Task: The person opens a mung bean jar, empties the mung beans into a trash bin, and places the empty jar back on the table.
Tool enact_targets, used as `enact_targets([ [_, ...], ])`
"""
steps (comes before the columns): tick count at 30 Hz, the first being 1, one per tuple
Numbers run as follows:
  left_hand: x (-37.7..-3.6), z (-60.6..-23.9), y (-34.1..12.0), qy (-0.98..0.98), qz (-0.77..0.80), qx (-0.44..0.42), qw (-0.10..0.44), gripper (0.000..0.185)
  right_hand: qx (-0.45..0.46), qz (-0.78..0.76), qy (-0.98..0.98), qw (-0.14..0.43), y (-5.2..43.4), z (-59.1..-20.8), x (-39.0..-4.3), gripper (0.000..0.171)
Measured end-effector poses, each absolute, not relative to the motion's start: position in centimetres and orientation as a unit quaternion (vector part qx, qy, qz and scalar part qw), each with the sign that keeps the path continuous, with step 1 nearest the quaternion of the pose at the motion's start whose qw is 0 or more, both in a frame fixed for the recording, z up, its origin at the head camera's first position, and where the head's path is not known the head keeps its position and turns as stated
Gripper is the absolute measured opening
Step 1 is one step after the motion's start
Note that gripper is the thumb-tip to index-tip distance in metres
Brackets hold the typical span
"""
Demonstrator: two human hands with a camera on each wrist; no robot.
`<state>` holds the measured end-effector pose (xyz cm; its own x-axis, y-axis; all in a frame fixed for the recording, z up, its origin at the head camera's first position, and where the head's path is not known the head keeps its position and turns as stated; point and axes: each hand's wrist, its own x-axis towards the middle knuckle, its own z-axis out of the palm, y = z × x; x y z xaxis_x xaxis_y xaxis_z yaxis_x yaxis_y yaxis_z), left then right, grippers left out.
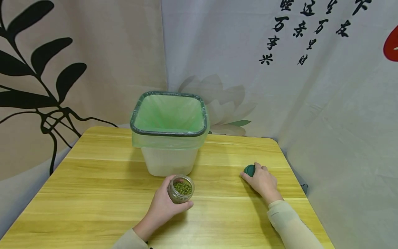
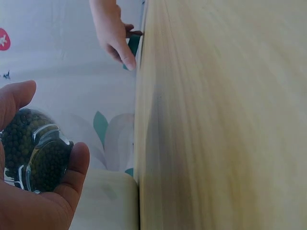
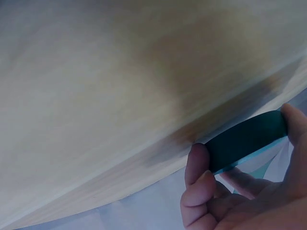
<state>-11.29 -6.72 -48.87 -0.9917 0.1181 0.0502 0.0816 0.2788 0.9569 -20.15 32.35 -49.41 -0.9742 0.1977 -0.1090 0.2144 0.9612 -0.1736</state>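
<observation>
While the lid is off — beans wait.
Left hand point(image 1: 163, 207) holds the open jar point(image 1: 181, 188); right hand point(image 1: 262, 181) grips the green lid point(image 1: 249, 169) — tipping into the bin point(image 1: 169, 133) needs care.

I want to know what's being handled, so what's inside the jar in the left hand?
The open glass jar, held by the left hand, is filled with small dark green beans. The palm and fingers cover its lower part, so the bottom is hidden.

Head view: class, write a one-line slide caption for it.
Left hand holds an open jar of green beans before a lined bin; right hand grips the green lid.
</observation>
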Motion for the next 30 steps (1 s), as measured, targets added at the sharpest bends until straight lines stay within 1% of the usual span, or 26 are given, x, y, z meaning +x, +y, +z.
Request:
enact_targets([
  [30,-11.12,-48.94,-6.73,0.802,0.594,0.068,0.015,0.097,0.095,-0.049,0.993,0.053,31.82,-49.94,-19.88,0.1],
])
